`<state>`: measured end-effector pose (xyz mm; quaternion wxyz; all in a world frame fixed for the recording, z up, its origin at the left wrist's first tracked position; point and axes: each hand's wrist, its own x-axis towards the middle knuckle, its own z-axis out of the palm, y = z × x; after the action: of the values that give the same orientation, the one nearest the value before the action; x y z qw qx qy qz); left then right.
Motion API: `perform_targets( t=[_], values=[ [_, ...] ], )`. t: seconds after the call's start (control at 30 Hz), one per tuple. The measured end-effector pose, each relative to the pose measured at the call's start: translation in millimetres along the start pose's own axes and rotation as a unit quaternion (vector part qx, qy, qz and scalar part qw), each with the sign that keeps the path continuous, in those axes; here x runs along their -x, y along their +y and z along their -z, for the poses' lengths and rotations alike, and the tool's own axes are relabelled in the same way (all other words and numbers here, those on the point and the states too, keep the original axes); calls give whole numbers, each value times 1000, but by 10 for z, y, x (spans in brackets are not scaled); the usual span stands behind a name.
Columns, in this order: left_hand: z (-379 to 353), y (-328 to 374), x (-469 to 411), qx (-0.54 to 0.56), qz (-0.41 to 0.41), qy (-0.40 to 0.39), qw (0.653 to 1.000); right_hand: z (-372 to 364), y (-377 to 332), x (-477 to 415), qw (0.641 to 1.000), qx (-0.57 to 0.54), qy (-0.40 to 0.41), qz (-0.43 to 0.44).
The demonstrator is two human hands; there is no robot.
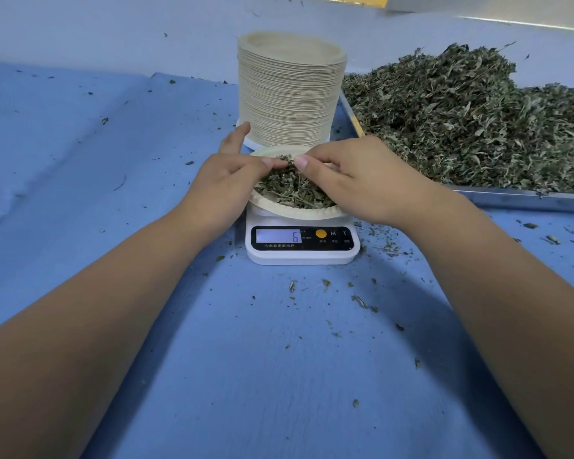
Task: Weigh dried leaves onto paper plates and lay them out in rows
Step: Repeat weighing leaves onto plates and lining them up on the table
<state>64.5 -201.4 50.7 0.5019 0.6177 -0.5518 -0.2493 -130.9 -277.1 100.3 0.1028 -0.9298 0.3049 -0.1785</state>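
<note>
A paper plate point(292, 212) sits on a small white kitchen scale point(301, 251) at the table's middle; the display reads 6. The plate holds a small heap of dried leaves point(290, 190). My left hand point(227, 180) reaches in from the left and my right hand point(355, 180) from the right. Both pinch the same tuft of leaves above the plate, fingertips almost meeting. Behind the scale stands a tall stack of paper plates point(290, 94).
A metal tray point(524, 198) at the right carries a large pile of dried leaves point(461, 117). A blue cloth point(80, 160) covers the table, with leaf crumbs scattered around the scale and toward the front.
</note>
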Motion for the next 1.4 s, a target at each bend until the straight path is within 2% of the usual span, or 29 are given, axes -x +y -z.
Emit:
perform_targets(
  t=[0.27, 0.5, 0.67, 0.77, 0.87, 1.03, 1.17, 1.4],
  values=[
    [0, 50, 16, -8, 11, 10, 1000, -4, -4, -2, 1000, -14, 8, 8],
    [-6, 50, 24, -19, 1, -7, 1000, -42, -60, 8, 999, 19, -47, 10],
    [24, 40, 13, 72, -6, 30, 997, -13, 52, -10, 998, -38, 46, -23],
    [65, 6, -16, 111, 1, 37, 993, 19, 222, -29, 992, -13, 110, -58],
    [56, -8, -22, 99, 2, 28, 995, 11, 381, -10, 985, 11, 142, -96],
    [19, -12, -19, 72, 17, 30, 997, -35, 411, -10, 979, 29, 167, -116],
    [20, -69, -50, 76, 32, 37, 996, -46, 401, -9, 978, 85, 143, -126],
    [-2, -98, -91, 59, 45, 34, 997, -35, 395, -6, 981, 83, 129, -119]
  ],
)
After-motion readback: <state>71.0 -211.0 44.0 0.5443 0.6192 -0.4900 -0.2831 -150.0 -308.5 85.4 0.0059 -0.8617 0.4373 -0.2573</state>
